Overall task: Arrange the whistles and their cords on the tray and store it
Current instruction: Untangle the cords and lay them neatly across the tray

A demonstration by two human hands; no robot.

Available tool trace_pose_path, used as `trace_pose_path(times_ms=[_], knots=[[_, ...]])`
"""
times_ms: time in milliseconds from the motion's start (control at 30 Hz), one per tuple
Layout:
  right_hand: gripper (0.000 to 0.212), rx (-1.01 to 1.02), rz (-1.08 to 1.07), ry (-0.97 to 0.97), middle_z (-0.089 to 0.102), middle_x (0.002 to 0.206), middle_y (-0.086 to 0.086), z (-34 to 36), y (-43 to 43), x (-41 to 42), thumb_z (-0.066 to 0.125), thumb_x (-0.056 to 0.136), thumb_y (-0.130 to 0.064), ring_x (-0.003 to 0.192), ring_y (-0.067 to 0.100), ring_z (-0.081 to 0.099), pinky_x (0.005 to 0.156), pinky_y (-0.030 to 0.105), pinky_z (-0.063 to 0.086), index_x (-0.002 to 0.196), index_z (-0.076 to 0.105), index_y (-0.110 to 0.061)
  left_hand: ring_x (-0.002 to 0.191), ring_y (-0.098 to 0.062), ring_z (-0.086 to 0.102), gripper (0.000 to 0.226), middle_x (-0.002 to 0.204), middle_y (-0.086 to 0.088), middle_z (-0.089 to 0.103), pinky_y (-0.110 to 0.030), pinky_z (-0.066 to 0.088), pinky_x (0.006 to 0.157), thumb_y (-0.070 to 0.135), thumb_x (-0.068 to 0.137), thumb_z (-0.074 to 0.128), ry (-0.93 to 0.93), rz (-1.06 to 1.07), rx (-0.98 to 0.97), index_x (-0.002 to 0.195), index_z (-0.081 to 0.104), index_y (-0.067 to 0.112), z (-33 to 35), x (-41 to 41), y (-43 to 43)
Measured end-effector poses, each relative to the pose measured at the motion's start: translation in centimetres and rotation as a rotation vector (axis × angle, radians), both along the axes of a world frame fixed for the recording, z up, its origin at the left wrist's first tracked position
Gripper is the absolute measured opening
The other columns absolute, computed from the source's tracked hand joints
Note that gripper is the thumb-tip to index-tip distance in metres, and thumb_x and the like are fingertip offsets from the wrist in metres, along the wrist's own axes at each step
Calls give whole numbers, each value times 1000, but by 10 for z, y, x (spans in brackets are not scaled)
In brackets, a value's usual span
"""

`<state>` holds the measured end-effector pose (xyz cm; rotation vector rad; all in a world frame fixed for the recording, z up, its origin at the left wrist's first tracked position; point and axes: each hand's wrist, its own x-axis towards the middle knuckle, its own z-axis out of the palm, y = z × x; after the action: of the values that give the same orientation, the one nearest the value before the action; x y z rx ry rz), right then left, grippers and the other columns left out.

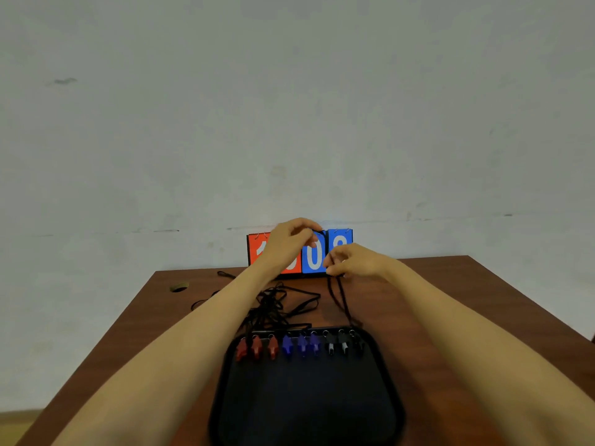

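A black tray (306, 413) lies near the front of the brown table. Along its far edge stands a row of whistles: red whistles (256, 346) on the left, blue whistles (301, 344) in the middle, black whistles (343, 344) on the right. Their black cords (273, 304) trail off the tray in a tangle behind it. My right hand (351, 260) pinches the far end of one cord (341, 297) that runs from the rightmost black whistle. My left hand (291, 239) is raised higher, fingers curled, and seems to pinch the same cord's end, though the cord there is too thin to see.
A red and blue flip scoreboard (338, 244) stands against the wall at the table's far edge, right behind both hands. A round cable hole (179, 288) sits at the far left of the table (434, 317). A loose cord loop (206, 300) lies left of the tangle.
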<state>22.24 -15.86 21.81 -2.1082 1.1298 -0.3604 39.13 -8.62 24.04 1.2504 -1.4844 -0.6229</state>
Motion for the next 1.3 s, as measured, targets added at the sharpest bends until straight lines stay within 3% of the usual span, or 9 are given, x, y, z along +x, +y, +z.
trace_pose_path(times_ms=[133, 233, 333, 467, 600, 733, 833, 933, 1300], knots=[[30, -82, -36, -78, 61, 97, -7, 23, 16, -1, 66, 86, -23, 87, 13, 58, 86, 36, 50, 114, 55, -21, 114, -14, 58, 56, 118, 0, 61, -27, 48, 94, -5, 84, 48, -173, -78, 121, 136, 46, 14, 14, -3, 10], [22, -169, -114, -139, 64, 108, 4, 36, 23, -3, 62, 89, -21, 88, 18, 58, 89, 44, 52, 110, 59, -18, 126, -13, 50, 68, 134, -3, 55, -27, 48, 97, -10, 81, 46, -334, -120, 158, 145, 34, 12, 19, -3, 19], [18, -255, -164, -149, 63, 104, 3, 42, 32, -7, 57, 91, -18, 91, 18, 60, 83, 34, 52, 109, 60, -15, 118, -17, 57, 49, 126, -8, 62, -25, 46, 97, 0, 89, 54, -421, -9, 70, 137, 47, 8, 23, -7, 28], [22, -323, -181, -246, 65, 94, 1, 49, 47, -5, 46, 97, -22, 86, 15, 62, 83, 32, 50, 103, 62, -9, 95, -20, 62, 29, 106, -6, 68, -31, 49, 78, 29, 94, 52, -690, 308, -118, 111, 67, 11, 31, -11, 34], [32, -344, -152, -348, 66, 86, 0, 61, 61, -1, 40, 100, -28, 80, 14, 63, 80, 34, 52, 100, 65, -8, 89, -21, 56, 34, 105, -7, 54, -30, 44, 71, 38, 94, 51, -929, 392, -232, 106, 64, 8, 31, -14, 40], [23, -448, -157, -366, 65, 96, 2, 69, 70, 0, 48, 98, -26, 76, 9, 62, 76, 32, 53, 117, 55, -16, 84, -23, 52, 31, 100, -10, 61, -32, 37, 76, 32, 101, 38, -1056, 390, -252, 105, 55, 6, 30, -16, 42], [26, -501, -89, -341, 65, 97, 0, 71, 75, -3, 52, 95, -19, 76, 3, 62, 70, 25, 53, 121, 55, -22, 64, -22, 48, 26, 77, -8, 60, -32, 38, 65, 27, 103, 31, -951, 322, -153, 107, 46, 7, 29, -17, 44], [22, -534, -56, -322, 67, 93, -4, 70, 79, 0, 56, 94, -27, 77, 4, 61, 68, 10, 45, 115, 61, -20, 67, -20, 50, 27, 75, -3, 54, -35, 44, 64, 24, 103, 32, -809, 257, -109, 111, 49, 5, 30, -18, 46], [25, -652, -346, -180, 67, 89, 8, 58, 72, -2, 50, 97, -29, 82, 26, 63, 72, 38, 50, 85, 57, -8, 90, -34, 62, 27, 95, -17, 65, -39, 50, 80, 19, 100, 37, -563, 133, 120, 95, 58, 3, 8, -4, 58]])
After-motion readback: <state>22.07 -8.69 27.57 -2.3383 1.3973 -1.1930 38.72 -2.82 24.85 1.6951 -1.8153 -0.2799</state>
